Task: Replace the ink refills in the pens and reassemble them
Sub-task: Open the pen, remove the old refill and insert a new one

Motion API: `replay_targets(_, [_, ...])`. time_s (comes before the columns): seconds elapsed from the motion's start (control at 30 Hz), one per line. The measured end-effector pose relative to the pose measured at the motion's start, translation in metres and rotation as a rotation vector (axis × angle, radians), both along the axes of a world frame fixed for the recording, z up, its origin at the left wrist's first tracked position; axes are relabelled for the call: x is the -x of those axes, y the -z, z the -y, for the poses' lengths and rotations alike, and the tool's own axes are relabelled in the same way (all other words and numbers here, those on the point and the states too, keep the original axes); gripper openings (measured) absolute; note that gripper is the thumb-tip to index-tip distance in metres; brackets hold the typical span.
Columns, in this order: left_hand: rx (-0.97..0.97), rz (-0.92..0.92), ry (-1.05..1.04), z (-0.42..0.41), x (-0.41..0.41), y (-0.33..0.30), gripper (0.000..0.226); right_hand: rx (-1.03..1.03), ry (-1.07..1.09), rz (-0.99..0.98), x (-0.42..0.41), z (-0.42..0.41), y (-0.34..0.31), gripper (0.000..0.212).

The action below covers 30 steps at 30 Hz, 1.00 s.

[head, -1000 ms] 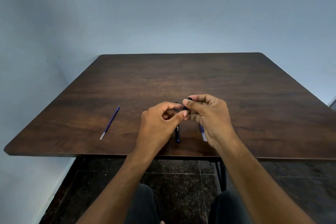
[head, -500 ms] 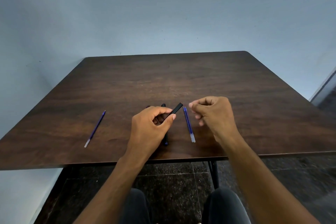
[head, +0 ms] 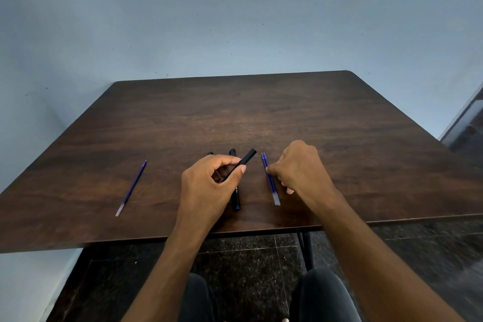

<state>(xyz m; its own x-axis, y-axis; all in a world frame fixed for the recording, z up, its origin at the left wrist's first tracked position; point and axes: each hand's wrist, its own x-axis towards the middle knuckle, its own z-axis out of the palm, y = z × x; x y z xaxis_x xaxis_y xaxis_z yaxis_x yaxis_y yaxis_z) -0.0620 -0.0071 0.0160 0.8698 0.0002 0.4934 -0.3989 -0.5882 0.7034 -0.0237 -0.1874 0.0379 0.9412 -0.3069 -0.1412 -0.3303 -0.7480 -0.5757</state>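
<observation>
My left hand grips a black pen barrel, its open end pointing up and to the right above the table. My right hand is down on the table with curled fingers, and its fingertips pinch a blue refill that lies beside a second one. A black pen lies on the table, partly hidden under my left hand. Behind my left knuckles, the end of another pen peeks out. A lone blue refill lies far to the left.
The dark wooden table stands against a pale blue wall, and its near edge runs just below my wrists. My knees and a dark speckled floor show under the table.
My hands have separated. My left hand kept the black barrel, and my right hand dropped to the blue refills on the table. The view shifted slightly.
</observation>
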Motion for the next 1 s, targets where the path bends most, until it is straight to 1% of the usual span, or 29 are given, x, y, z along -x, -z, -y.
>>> replay_targets(0.13, [0.000, -0.007, 0.014, -0.001, 0.001, 0.000, 0.016, 0.018, -0.005, -0.047, -0.001, -0.001, -0.003, 0.028])
replay_targets(0.27, [0.017, -0.025, 0.020, -0.001, 0.001, 0.001, 0.016, 0.011, -0.015, -0.013, 0.002, -0.001, -0.005, 0.023])
replay_targets(0.47, [0.005, -0.021, 0.022, -0.001, -0.001, 0.003, 0.016, 0.157, -0.052, -0.017, 0.001, -0.012, -0.013, 0.034])
replay_targets(0.63, [0.018, -0.026, 0.021, -0.002, 0.000, 0.004, 0.015, 0.182, -0.072, -0.073, -0.001, -0.016, -0.018, 0.038])
replay_targets(0.77, [0.028, -0.044, 0.025, -0.001, -0.001, 0.003, 0.015, 0.143, -0.048, -0.116, -0.001, -0.015, -0.018, 0.037])
replay_targets(0.83, [0.050, -0.050, 0.026, -0.001, -0.001, 0.003, 0.015, 0.036, -0.017, -0.096, -0.001, -0.009, -0.018, 0.032])
replay_targets(0.9, [0.057, -0.053, 0.026, -0.001, 0.000, 0.003, 0.014, -0.156, 0.025, -0.031, 0.002, 0.000, -0.017, 0.029])
replay_targets(0.93, [0.052, -0.054, 0.027, -0.002, 0.000, 0.003, 0.014, -0.291, 0.046, 0.013, 0.004, 0.004, -0.016, 0.028])
replay_targets(1.0, [0.043, -0.061, 0.026, -0.001, -0.001, 0.002, 0.014, -0.626, 0.079, 0.085, 0.008, 0.011, -0.012, 0.027])
